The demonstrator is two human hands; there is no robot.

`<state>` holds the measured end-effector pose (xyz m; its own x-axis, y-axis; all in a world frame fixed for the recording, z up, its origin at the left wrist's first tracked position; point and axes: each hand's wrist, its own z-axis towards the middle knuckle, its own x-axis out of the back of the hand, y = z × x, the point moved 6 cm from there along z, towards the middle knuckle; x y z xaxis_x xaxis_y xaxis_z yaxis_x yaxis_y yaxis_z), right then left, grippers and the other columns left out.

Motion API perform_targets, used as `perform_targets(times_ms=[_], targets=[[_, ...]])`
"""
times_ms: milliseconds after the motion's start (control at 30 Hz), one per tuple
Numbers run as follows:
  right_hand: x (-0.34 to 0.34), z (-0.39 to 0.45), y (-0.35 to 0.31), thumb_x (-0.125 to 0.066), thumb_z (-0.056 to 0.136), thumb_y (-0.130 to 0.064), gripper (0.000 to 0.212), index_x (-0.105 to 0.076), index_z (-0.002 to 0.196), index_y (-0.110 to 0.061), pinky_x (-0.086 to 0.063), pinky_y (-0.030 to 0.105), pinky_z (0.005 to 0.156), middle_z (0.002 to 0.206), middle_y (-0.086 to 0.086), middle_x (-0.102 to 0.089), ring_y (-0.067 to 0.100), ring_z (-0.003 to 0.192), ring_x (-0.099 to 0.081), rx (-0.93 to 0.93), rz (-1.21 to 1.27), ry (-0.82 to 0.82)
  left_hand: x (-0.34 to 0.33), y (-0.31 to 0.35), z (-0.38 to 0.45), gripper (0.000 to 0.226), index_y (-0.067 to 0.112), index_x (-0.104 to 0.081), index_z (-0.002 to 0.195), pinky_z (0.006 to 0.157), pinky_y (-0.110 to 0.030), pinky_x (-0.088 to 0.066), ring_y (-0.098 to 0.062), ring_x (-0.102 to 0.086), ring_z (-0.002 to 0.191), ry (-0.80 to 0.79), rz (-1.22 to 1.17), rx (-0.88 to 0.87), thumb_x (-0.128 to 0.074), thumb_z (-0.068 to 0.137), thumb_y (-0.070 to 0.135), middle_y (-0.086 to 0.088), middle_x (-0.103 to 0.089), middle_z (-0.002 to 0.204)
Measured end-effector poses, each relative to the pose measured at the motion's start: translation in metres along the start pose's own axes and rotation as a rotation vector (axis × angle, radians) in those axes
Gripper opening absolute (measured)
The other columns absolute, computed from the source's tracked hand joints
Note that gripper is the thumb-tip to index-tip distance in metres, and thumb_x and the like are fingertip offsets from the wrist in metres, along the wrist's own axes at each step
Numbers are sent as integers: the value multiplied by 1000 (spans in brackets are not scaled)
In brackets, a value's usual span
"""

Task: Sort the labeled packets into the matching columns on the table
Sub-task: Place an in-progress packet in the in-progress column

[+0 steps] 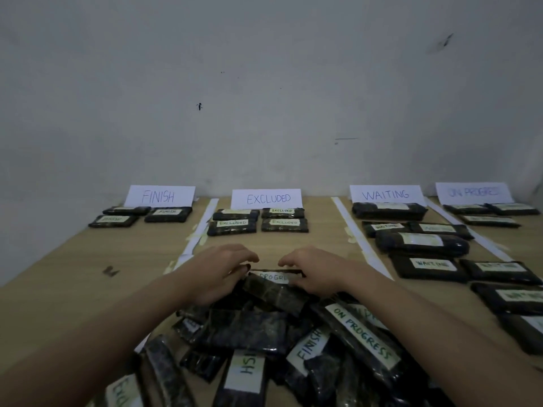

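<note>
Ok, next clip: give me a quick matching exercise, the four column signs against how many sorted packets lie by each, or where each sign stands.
Signs:
1. FINISH sign
2. EXCLUDED sign
3. WAITING sign
4. ON PROGRESS sign

Descriptions:
A. farthest right, writing blurred
B. four packets in a two-by-two block in front
C. farthest left, three packets in front
D. longest run of packets, reaching the near right edge

Pairs: 1-C, 2-B, 3-D, 4-A

Dim, flat light; soft blur throughout; wide-angle bending at the edges.
</note>
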<state>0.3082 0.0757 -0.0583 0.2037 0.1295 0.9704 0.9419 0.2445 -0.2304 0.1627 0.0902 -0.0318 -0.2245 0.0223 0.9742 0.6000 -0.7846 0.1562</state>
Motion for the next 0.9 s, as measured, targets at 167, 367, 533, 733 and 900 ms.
perform_targets(times_ms=[167,367,533,733,900], targets=[[4,5,12,-68,81,-20,51,-48,128,-17,-43,23,84,117,5,-56,17,102,-52,-128,236,8,4,-3,-3,33,20,-49,128,91,-19,-32,-13,-46,118,20,-54,10,-39,97,19,4,-52,127],[33,-5,33,-64,84,-8,35,-61,117,-20,-45,29,89,107,-3,-58,16,103,-54,-174,720,379,9,-6,1,34,21,-47,130,98,-24,-34,-13,-43,124,65,-76,51,-40,97,25,6,-49,133],[44,-10,38,-62,85,-6,37,-62,117,-26,-47,40,96,115,1,-61,18,106,-55,-140,805,401,9,-11,5,33,22,-48,127,100,-30,-38,-11,-46,121,97,-129,121,-41,96,29,7,-50,131],[53,-21,38,-53,90,-1,40,-61,113,-33,-51,35,90,113,-2,-59,20,106,-55,-67,867,414,6,-11,14,32,20,-57,117,84,-24,-44,-9,-55,106,216,-455,285,-50,91,37,5,-61,116],[60,-41,45,-49,92,-3,38,-60,117,-30,-51,29,88,117,-2,-58,16,105,-55,-55,830,386,5,15,38,16,20,-63,98,69,-22,-46,-6,-69,80,268,-1024,358,-58,88,32,8,-70,89]])
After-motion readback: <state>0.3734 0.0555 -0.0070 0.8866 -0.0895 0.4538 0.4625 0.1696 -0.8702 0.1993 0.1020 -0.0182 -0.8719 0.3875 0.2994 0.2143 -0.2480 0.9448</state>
